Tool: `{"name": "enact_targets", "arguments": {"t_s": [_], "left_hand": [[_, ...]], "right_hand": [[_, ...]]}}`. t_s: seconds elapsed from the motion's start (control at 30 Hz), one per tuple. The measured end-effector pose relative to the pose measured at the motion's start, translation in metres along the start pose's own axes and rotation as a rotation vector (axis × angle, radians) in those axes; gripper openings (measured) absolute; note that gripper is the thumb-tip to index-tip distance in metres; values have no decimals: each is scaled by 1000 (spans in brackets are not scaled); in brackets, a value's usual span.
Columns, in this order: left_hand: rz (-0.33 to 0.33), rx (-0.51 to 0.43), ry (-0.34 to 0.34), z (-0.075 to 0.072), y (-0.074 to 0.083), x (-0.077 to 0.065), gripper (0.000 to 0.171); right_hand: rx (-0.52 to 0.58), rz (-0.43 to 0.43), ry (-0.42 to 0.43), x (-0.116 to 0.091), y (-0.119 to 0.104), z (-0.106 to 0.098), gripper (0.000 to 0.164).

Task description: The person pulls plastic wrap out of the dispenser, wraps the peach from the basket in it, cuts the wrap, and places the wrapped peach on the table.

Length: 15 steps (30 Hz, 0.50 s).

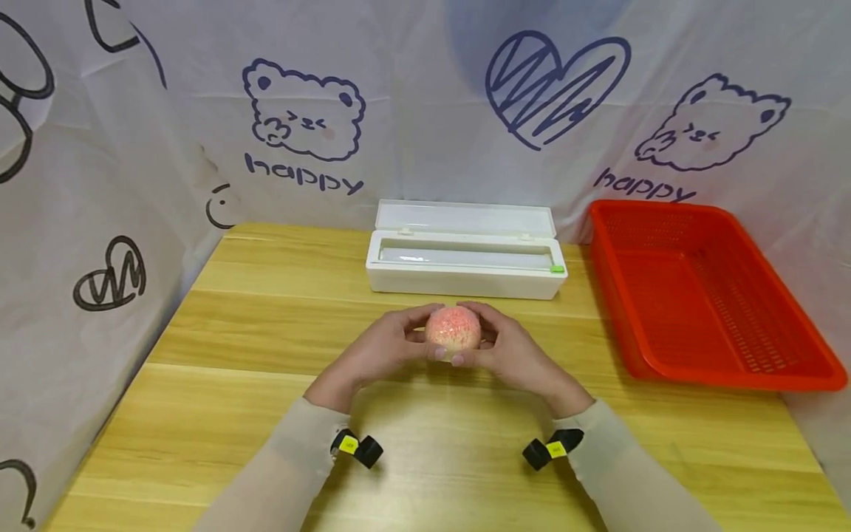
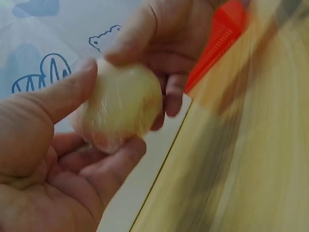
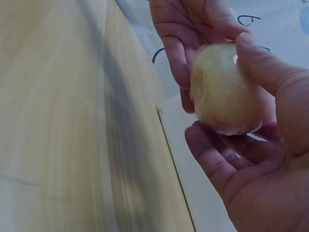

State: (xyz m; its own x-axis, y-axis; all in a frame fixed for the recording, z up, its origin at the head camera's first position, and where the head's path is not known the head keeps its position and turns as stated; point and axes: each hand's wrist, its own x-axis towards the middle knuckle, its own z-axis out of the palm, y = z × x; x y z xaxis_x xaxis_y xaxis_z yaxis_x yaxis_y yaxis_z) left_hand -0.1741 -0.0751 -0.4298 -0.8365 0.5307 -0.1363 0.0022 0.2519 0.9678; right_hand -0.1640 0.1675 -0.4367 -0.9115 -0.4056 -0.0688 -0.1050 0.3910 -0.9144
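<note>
A pink and pale-yellow peach [image 1: 453, 329] is held up between both hands over the table's middle. Shiny, wrinkled clear film covers it in the left wrist view, where its pale side [image 2: 123, 104] shows. My left hand [image 1: 385, 343] grips it from the left, thumb in front and fingers curled behind. From the right, my right hand [image 1: 521, 355] grips it the same way, the two thumbs close together. Just beyond the hands stands a white cling film dispenser [image 1: 465, 282], its lid [image 1: 465, 217] raised and a green slider [image 1: 557, 269] at its right end.
A red plastic basket [image 1: 638, 325] stands on the right side of the wooden table [image 1: 253, 325]. White cloth [image 1: 432, 111] with drawn bears and hearts hangs behind and along the left. Each wrist wears a small black camera.
</note>
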Motion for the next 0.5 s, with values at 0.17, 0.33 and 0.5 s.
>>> {"name": "enact_targets", "arguments": {"t_s": [0.17,0.33,0.5], "left_hand": [[53,24,-34,0,-3,0,67],[104,85,6,2,-6,0,69],[128,175,71,7,-10,5,75]], "right_hand": [[-38,-23,3,-2,0,-2,80],[-87,-48,17,-2,-1,-3,81],[-163,-57,31,1,2,-2,83]]}}
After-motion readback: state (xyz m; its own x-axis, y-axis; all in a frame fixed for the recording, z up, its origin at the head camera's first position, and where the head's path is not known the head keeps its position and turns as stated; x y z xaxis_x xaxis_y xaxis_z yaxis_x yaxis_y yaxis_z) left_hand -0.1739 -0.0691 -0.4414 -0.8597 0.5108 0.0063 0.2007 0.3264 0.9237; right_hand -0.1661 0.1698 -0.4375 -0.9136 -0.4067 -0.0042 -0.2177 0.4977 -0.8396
